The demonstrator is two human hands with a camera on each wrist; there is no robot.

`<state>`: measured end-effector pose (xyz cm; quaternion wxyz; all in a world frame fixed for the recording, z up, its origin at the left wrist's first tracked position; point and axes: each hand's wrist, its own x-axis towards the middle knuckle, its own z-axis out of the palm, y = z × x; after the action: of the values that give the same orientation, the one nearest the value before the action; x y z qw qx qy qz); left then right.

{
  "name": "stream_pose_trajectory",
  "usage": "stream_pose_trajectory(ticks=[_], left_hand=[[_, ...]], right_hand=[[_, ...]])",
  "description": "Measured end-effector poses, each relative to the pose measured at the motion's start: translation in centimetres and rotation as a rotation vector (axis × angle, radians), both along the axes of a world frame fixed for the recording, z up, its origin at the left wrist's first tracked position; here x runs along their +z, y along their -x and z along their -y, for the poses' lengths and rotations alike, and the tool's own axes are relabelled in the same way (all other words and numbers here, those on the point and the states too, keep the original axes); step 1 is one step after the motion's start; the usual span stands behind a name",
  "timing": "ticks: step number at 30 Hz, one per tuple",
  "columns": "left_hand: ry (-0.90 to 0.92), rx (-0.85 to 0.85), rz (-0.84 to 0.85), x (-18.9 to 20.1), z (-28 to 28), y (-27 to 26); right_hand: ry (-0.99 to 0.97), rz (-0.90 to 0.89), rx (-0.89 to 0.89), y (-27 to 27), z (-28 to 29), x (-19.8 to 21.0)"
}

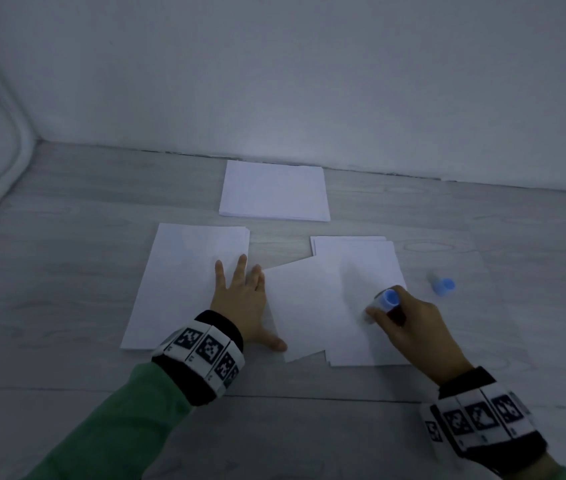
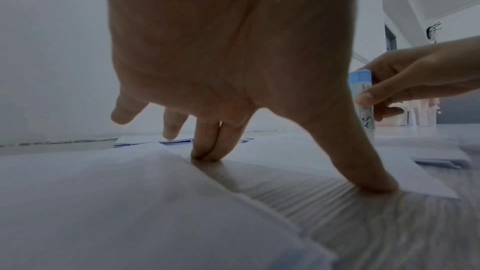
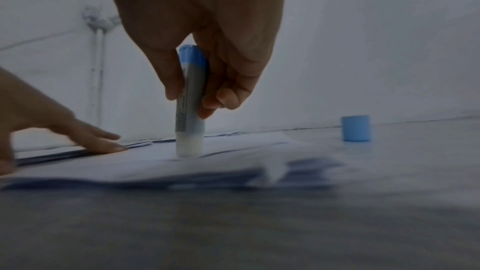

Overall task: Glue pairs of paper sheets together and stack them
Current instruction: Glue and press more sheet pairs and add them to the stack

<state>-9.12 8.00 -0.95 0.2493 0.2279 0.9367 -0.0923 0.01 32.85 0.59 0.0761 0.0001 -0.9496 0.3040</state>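
Glue stick [image 3: 191, 100]: upright in right hand [image 1: 409, 323] grip, fingers curled round barrel, tip down on top sheet [image 1: 354, 306] of right pile. Left hand [image 1: 240, 303]: fingers spread flat, thumb on skewed sheet [image 1: 295, 313]. Cap [image 1: 444, 286]: on desk [image 1: 67, 271], right of pile.

Head cam looks steeply down at floor; wrist cams sit low, close, both catching the glue stick [image 3: 191, 100].
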Motion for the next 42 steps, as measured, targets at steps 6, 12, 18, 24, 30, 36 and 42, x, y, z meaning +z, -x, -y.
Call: stream_pose_trajectory(ticks=[6, 12, 18, 24, 30, 36, 42], left_hand=[[0.009, -0.005, 0.004, 0.2, 0.0, -0.1], [0.001, 0.010, -0.005, 0.5, -0.1, -0.2], [0.013, 0.013, -0.039, 0.6, -0.3, -0.3], [0.024, -0.002, -0.060, 0.6, -0.5, -0.2], [0.052, -0.031, -0.049, 0.9, -0.7, 0.0], [0.082, -0.050, -0.049, 1.1, -0.9, 0.1], [0.112, -0.064, -0.050, 1.3, -1.1, 0.1]], right_hand=[[-0.069, 0.004, -0.124, 0.8, -2.6, 0.1], [0.117, -0.093, -0.090, 5.6, 1.7, 2.1], [0.113, 0.035, 0.093, 10.1, 8.8, 0.9], [0.053, 0.108, 0.181, 10.4, 9.8, -0.5], [0.014, 0.117, 0.063, 10.3, 6.2, -0.3], [-0.007, 0.083, -0.047, 10.8, 1.9, -0.3], [-0.044, 0.057, -0.155, 11.2, -1.2, -0.5]])
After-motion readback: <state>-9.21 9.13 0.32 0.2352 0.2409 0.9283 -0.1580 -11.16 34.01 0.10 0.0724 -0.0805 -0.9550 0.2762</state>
